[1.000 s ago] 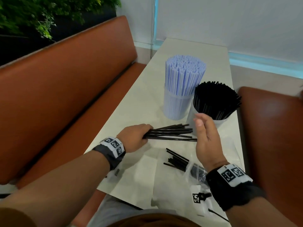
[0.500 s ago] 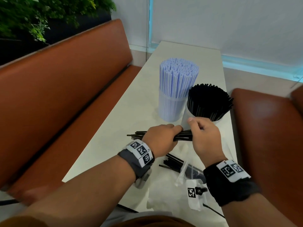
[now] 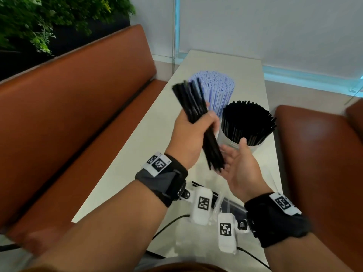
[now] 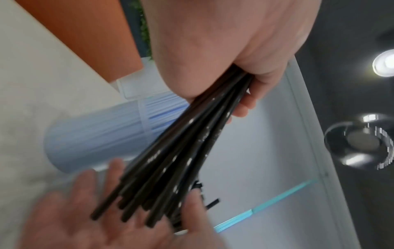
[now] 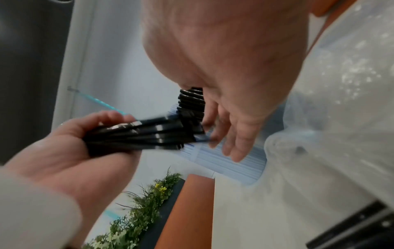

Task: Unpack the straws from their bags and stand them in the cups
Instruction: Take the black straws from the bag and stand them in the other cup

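My left hand [image 3: 193, 132] grips a bundle of black straws [image 3: 198, 118] near its middle and holds it tilted, almost upright, above the table [image 3: 137, 146]. My right hand [image 3: 238, 163] lies open, palm up, with the bundle's lower ends [image 4: 127, 212] against the palm. Just behind the hands stands a clear cup packed with black straws [image 3: 248, 122]. A second cup packed with pale blue straws [image 3: 218, 89] stands behind and to the left of it. A clear bag with more black straws [image 3: 227, 203] lies on the table under my wrists.
The narrow pale table runs away from me, with a brown bench seat [image 3: 78, 118] along its left and a brown cushion [image 3: 318, 158] on its right. A plant [image 3: 49, 18] is behind the bench. A black cable [image 3: 170, 222] lies at the table's near edge.
The bundle lay flat near the table, held in both hands. Now my left hand has lifted and tilted it toward upright, and my right hand has let go and opened beneath its lower ends.
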Demonstrator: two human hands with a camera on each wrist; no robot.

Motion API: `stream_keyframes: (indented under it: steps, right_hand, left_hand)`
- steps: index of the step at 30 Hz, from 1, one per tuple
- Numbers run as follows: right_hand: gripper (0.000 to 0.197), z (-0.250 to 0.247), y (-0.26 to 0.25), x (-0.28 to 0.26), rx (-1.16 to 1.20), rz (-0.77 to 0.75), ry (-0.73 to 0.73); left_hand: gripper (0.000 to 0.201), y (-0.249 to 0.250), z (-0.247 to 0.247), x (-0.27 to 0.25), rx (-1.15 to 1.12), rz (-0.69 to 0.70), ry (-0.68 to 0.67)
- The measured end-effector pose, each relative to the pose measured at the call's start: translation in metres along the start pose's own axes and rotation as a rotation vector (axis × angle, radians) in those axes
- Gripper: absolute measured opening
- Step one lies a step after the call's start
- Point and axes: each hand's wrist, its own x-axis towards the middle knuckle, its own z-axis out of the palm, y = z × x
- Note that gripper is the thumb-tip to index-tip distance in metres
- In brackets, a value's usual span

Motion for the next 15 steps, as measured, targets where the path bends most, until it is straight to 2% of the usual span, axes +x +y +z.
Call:
stream_keyframes:
  steps: [2,5,8,10,12,14,15]
  right_hand:
    - [0.077,-0.001,0.002,0.0,0.097,0.049,-0.028]
    - [0.078,-0.002,-0.001,-0.002,0.278,0.078,-0.117]
    - [0.071,-0.009,-0.003,0.001,0.264,0.07,-0.12]
    - [0.069,-0.014,-0.004,0.001,0.163,0.048,-0.187]
    - [0.057,-0.017,-0.005,0.0,-0.043,-0.026,-0.268]
    - [0.035,-0.02,-0.006,0.0,-0.32,-0.205,-0.313]
    - [0.032,-0.022,-0.007,0.0,-0.464,-0.291,-0.329]
  left_hand:
    - [0.02,0.0,0.011,0.003,-0.156,-0.002,0.032]
    - [0.022,-0.013,0.02,-0.003,-0.083,-0.038,0.022]
    - [0.021,-0.018,0.021,-0.002,-0.072,-0.079,0.031]
    - [0.022,-0.017,0.017,0.001,-0.053,-0.088,0.022]
    - [0.02,-0.016,0.015,0.002,0.004,-0.099,-0.02]
    - [0.019,-0.017,0.015,0.003,0.021,-0.134,-0.051]
    - [0.019,-0.018,0.014,0.002,0.025,-0.155,-0.066]
